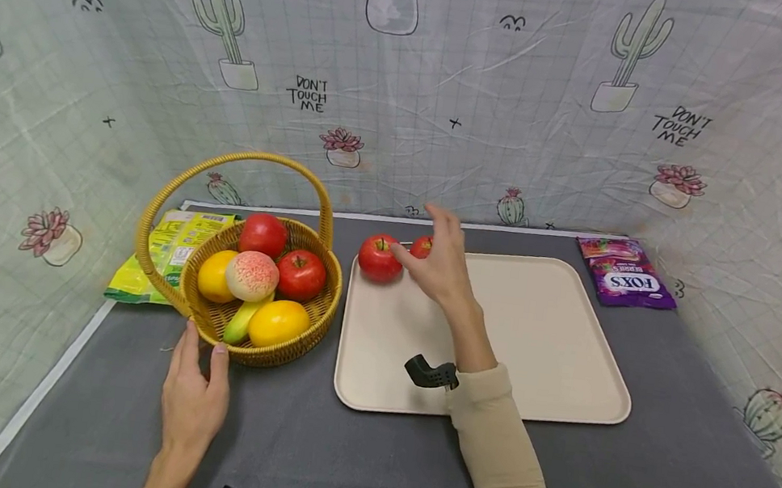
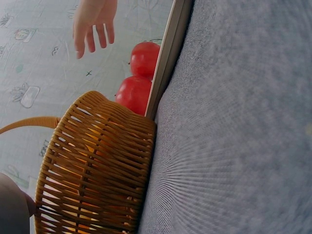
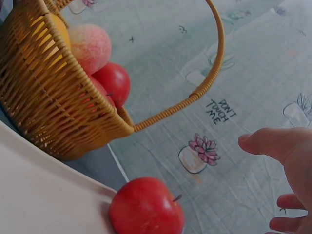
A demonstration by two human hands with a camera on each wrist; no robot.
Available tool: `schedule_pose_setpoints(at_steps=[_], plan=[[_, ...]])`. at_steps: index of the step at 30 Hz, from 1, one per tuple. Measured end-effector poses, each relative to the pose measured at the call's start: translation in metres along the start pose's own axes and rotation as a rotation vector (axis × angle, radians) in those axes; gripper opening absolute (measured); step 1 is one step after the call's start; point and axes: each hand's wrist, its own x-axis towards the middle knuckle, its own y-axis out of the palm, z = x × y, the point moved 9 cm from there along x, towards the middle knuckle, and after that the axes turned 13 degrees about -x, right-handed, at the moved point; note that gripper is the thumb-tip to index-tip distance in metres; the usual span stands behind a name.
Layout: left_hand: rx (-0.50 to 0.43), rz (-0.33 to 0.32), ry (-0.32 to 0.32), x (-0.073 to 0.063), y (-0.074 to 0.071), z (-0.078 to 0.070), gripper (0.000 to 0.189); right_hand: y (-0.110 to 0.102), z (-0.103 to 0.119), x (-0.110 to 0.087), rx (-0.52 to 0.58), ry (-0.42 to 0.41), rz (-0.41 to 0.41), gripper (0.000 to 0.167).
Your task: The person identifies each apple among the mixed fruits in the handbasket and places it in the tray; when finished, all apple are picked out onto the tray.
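My left hand (image 1: pixel 194 399) touches the near left side of a wicker basket (image 1: pixel 305 343), fingers extended. In the basket lie two red apples (image 1: pixel 263 234), a peach (image 1: pixel 252 276), a lemon-like yellow fruit (image 1: pixel 280 323), an orange-yellow fruit (image 1: pixel 214 275) and a partly covered banana-like fruit (image 1: pixel 239 325). My right hand (image 1: pixel 445 267), fingers spread and holding nothing, hovers over the far left part of a beige tray (image 1: pixel 534 335). Beside it on the tray sits a red apple (image 1: pixel 379 259); a second red apple (image 1: pixel 422 247) is partly hidden behind the hand.
A yellow-green packet (image 1: pixel 139 266) lies behind and left of the basket. At the far right, a purple Fox's candy bag (image 1: pixel 627 275) lies beyond the tray's corner. A printed cloth (image 1: pixel 405 132) rises behind the grey table (image 1: pixel 363 468). The basket's tall handle (image 1: pixel 248 157) stands upright.
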Motion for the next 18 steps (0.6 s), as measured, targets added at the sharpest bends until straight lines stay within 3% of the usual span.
schedule_pose_setpoints(at_steps=[18], plan=[[-0.002, 0.000, -0.010, -0.001, 0.001, 0.002, 0.069, 0.015, 0.049, -0.003, -0.043, -0.175, 0.042, 0.083]])
